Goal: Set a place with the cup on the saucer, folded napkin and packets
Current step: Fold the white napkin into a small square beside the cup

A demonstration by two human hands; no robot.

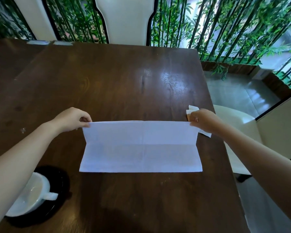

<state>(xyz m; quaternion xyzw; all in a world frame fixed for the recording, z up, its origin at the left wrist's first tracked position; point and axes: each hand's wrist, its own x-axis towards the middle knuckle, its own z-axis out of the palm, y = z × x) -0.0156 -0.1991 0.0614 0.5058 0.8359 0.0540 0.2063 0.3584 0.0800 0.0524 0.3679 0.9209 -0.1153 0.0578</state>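
At the lower left of the frame a white cup sat on a black saucer on the dark desk. At mid-frame the white napkin lay half folded, its far edge lifted, the left hand and right hand each pinching a far corner with closed fingers. Packets lay just behind the right hand.

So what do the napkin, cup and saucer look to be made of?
Napkin: thin white paper, probably; sharp creases, holds a stiff fold. Cup: glossy white, likely glazed ceramic; shows highlights. Saucer: glossy black, ceramic or plastic, can't tell which.
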